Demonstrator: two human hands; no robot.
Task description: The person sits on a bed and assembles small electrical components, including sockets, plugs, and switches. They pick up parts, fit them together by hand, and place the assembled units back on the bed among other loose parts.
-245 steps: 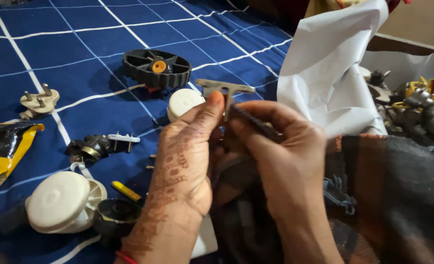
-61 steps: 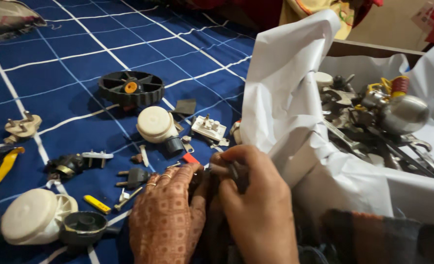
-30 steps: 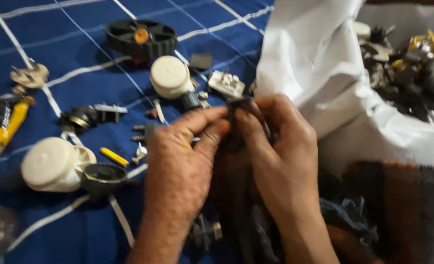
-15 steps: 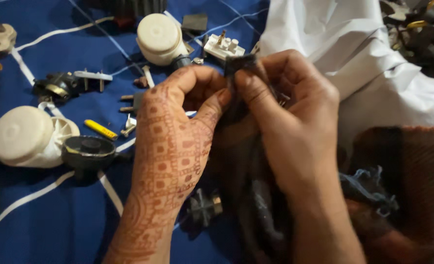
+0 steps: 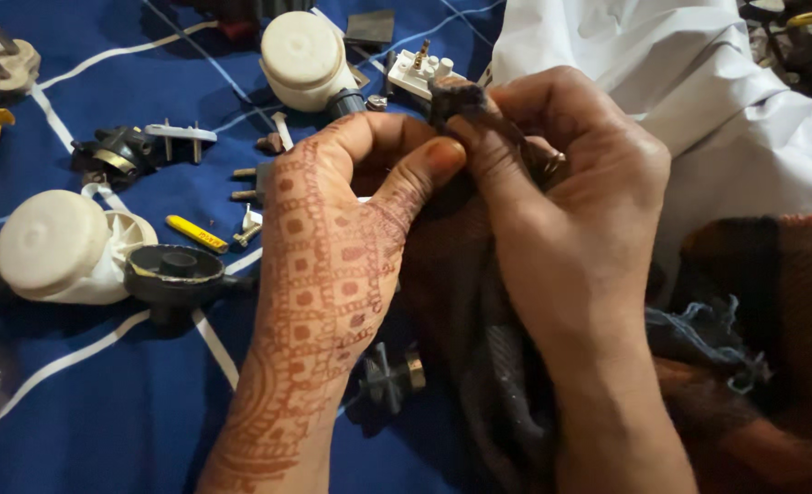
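Both hands meet at the centre of the view. The left hand (image 5: 333, 238), patterned with reddish-brown dye, has thumb and forefinger closed together on a small dark part (image 5: 456, 96); the right hand (image 5: 570, 210) curls over the same part from the 3 o'clock side, fingers pinched on it. The part sits at the fingertips, toward 12 o'clock of the hands, raised above a blue cloth with white lines (image 5: 104, 402); its exact kind cannot be told. Directly beneath the hands a dark fabric (image 5: 479, 366) hangs down toward 6 o'clock. At 7 o'clock of the right hand, just beside the left wrist, lies a small black piece with a brass end (image 5: 389, 380). At 12 o'clock of the part, just beside it, a white plug insert with pins (image 5: 415, 75) rests on the cloth, and at 11 o'clock a round cream cap (image 5: 301, 50). At 9 o'clock of the left hand lie a small yellow strip (image 5: 197, 233), a black round socket base (image 5: 175, 273) and, touching that base, a cream round cover (image 5: 58, 245). Farther toward 10 o'clock sits a black fitting with a metal bar (image 5: 136, 146). At 2 o'clock a white sheet (image 5: 699, 82) spreads, and at 4 o'clock a brown checked fabric (image 5: 781, 348).
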